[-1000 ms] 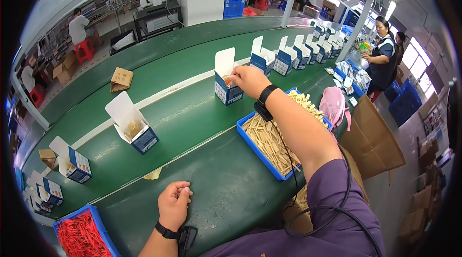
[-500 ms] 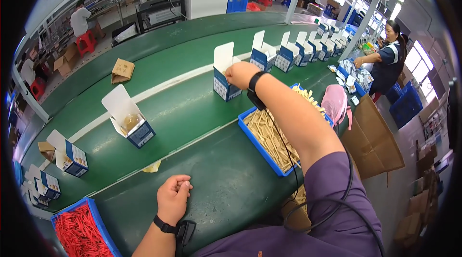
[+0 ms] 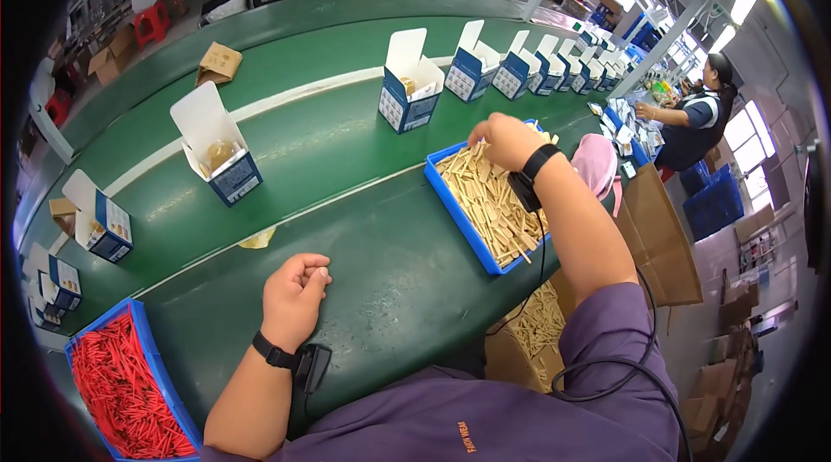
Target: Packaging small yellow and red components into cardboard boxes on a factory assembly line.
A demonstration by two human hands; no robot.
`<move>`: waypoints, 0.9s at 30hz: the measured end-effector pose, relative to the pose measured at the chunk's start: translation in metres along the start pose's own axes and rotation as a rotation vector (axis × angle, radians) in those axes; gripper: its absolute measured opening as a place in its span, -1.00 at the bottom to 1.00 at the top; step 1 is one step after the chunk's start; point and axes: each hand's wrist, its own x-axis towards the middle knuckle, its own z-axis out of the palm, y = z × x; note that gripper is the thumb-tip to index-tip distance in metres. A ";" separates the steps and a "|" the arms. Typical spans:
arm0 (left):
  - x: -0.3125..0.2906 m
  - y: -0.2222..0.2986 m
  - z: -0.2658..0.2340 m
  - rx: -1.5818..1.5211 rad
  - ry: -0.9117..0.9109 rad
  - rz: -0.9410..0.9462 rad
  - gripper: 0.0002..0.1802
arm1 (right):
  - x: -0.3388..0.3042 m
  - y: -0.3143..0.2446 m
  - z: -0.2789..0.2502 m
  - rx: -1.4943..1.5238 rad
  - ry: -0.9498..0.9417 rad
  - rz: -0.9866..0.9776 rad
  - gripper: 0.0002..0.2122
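My right hand (image 3: 509, 142) is over the far part of a blue tray (image 3: 461, 224) heaped with short, pale wooden sticks (image 3: 485, 202). Its fingers point down, bent together, at the sticks; whether one is between them is hidden. My left hand (image 3: 296, 293) rests, loosely closed with nothing visible in it, above the dark green work surface (image 3: 381, 324). Beyond the tray, a blue and white carton (image 3: 410, 105) stands on the green belt with its lid up and something tan inside. Left of it, another open carton (image 3: 232, 172) holds a round, tan, glossy item.
A blue tray (image 3: 154, 349) of red sticks lies at the lower left. More open cartons (image 3: 473, 73) line the belt, with a brown paper packet (image 3: 219, 64) at its far side. A pink bag (image 3: 594, 163) sits right of the sticks. A co-worker (image 3: 703, 112) handles packets at the right.
My right hand has moved from the open carton back and right to the tray of wooden sticks. My left hand stays loosely closed. The view has shifted slightly.
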 end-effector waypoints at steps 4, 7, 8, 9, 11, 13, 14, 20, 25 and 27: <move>0.002 -0.004 0.003 0.020 -0.006 0.014 -0.82 | -0.008 0.015 0.021 0.092 0.040 -0.028 -0.82; -0.001 0.000 0.003 -0.010 0.004 -0.001 -0.82 | -0.006 0.021 0.019 0.086 0.065 -0.105 -0.81; -0.002 0.003 0.002 -0.043 0.006 -0.020 -0.81 | -0.004 0.022 0.017 0.083 0.073 -0.137 -0.81; -0.005 0.005 0.001 -0.077 0.009 -0.039 -0.81 | -0.003 0.023 0.016 0.084 0.074 -0.163 -0.81; -0.021 0.016 -0.003 -0.002 0.026 0.041 -0.81 | -0.001 0.024 0.017 0.064 0.102 -0.215 -0.83; -0.051 0.038 -0.012 0.159 0.028 0.184 -0.81 | 0.002 0.023 0.021 0.068 0.112 -0.270 -0.85; -0.066 0.052 -0.018 0.156 0.043 0.173 -0.81 | 0.003 0.025 0.024 0.098 0.133 -0.288 -0.87; -0.159 0.108 -0.090 0.564 0.265 0.105 -0.79 | 0.002 0.047 0.024 0.087 0.116 -0.319 -0.87; -0.203 0.058 -0.185 0.883 0.723 0.085 -0.75 | -0.004 0.027 0.007 0.019 0.303 -0.405 -0.88; -0.205 0.039 -0.206 1.104 0.795 0.039 -0.73 | -0.008 0.008 -0.003 0.157 0.253 -0.304 -0.89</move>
